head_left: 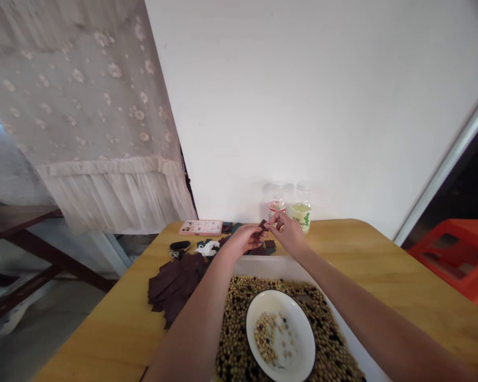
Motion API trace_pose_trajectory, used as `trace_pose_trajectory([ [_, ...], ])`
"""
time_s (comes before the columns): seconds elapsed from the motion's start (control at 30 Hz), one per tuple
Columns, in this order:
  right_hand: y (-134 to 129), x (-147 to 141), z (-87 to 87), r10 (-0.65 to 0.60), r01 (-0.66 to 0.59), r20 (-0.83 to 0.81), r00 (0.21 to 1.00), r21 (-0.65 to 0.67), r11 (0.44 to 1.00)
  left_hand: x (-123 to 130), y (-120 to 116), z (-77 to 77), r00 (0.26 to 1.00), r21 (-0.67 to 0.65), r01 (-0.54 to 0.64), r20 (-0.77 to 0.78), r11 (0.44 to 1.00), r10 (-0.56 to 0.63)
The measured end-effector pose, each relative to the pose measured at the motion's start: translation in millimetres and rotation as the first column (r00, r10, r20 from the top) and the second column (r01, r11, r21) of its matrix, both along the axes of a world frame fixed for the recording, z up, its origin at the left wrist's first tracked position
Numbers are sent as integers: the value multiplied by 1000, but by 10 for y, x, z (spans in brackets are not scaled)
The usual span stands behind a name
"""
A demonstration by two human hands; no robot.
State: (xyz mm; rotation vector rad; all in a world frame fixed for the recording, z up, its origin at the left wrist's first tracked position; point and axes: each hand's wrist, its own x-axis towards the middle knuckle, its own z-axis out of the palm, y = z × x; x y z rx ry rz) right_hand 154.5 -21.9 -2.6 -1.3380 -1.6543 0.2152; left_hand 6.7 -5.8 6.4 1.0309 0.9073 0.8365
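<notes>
My left hand is closed on a small dark brown flat piece beyond the far edge of the tray. My right hand pinches at the right edge of this same piece, its thumb and forefinger together. Below my hands is a white tray full of small round beige and dark beads. In it sits a white oval bowl with a few such beads inside. A heap of dark brown flat pieces lies left of my left forearm.
A pink phone, a black key fob and a crumpled white scrap lie at the table's back left. Two clear jars stand against the white wall. A red plastic stool is at the right.
</notes>
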Motion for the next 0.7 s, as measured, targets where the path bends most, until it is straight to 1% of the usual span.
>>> trace_pose_trajectory([
  [0.1,-4,2,5,-1,1,0,1000,0,1000,-5,2,1,1000,5,3,4,1000,-3],
  [0.33,-31,-10,39,45,-45,-54,997,9,999,-8,10,1,1000,-16,5,8,1000,-5],
  [0.43,-27,-11,38,75,-72,-75,994,32,997,-8,8,1,1000,-26,21,-2,999,-21],
  [0.53,-22,-9,34,76,-70,-106,992,53,996,-11,4,3,999,-18,37,9,999,-37],
  [0.6,-21,-7,35,93,-87,-134,987,50,995,-13,2,9,999,-19,30,23,999,-29],
  [0.7,-21,-7,38,150,-147,-177,973,32,989,-15,0,25,999,-53,-17,28,998,18],
])
